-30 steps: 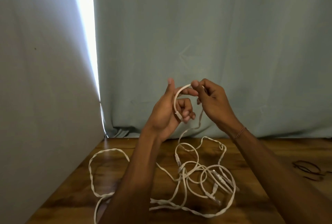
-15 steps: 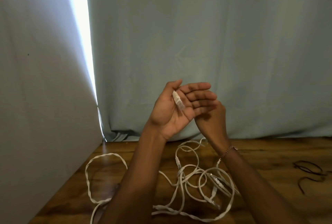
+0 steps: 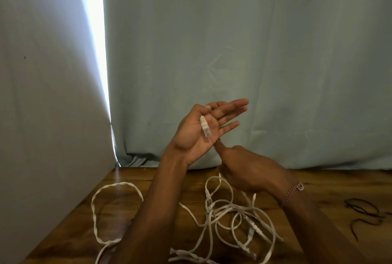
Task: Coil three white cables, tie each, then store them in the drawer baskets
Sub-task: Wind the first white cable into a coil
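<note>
While left hand (image 3: 197, 134) lies flat-open cradling cable plug (image 3: 205, 126), near-far; right hand (image 3: 244, 170) nearer tangled cables (image 3: 233, 217), grasp unclear.

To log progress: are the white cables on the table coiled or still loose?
Loose: the white cables lie tangled and spread on the table.
</note>
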`<control>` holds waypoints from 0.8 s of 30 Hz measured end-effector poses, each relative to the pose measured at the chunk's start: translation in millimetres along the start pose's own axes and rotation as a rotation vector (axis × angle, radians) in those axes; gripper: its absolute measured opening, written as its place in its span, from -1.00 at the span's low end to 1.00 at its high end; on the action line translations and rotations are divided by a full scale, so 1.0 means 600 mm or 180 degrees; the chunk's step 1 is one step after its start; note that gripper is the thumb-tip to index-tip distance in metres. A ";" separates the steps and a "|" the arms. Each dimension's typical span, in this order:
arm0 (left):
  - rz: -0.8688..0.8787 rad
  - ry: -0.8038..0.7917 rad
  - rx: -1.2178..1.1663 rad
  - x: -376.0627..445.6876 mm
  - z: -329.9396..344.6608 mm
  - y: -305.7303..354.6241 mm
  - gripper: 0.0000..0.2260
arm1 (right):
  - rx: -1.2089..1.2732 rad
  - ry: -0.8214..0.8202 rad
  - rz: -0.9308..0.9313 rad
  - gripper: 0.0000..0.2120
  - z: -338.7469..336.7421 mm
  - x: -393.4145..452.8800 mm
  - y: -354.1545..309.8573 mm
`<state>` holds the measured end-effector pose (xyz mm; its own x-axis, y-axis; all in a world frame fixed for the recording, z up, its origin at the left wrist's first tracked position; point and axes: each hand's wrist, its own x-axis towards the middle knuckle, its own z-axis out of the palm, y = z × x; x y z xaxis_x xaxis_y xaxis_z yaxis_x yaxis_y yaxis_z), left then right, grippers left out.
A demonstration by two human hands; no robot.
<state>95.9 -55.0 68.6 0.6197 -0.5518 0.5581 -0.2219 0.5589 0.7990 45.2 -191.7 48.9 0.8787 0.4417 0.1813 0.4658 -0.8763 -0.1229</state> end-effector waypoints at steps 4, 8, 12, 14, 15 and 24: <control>0.0010 -0.0028 -0.0119 -0.004 -0.010 -0.003 -0.75 | -0.0123 -0.0052 -0.0028 -0.28 -0.017 -0.022 -0.013; 0.0131 -0.0109 -0.0136 -0.010 -0.016 0.003 -0.77 | 0.0426 -0.0133 0.0019 -0.52 -0.042 -0.052 -0.024; 0.0230 -0.0059 -0.0105 -0.009 -0.020 0.004 -0.81 | 0.0318 0.0029 0.0074 -0.75 -0.061 -0.070 -0.021; 0.0260 -0.0011 -0.0050 -0.009 -0.018 0.004 -0.80 | 0.0336 0.0045 -0.0028 -0.78 -0.068 -0.075 -0.019; 0.0273 0.0009 0.0019 -0.009 -0.017 0.003 -0.79 | 0.0326 0.0061 -0.0102 -0.78 -0.071 -0.078 -0.016; 0.0105 0.0276 0.0813 -0.014 -0.001 0.005 -0.79 | 0.0692 0.1002 -0.0941 -0.70 -0.074 -0.073 0.011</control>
<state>90.8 -48.2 66.3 0.6686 -0.4746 0.5724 -0.4190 0.3956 0.8173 5.3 -225.6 83.6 0.6467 0.5567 0.5215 0.7313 -0.6467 -0.2166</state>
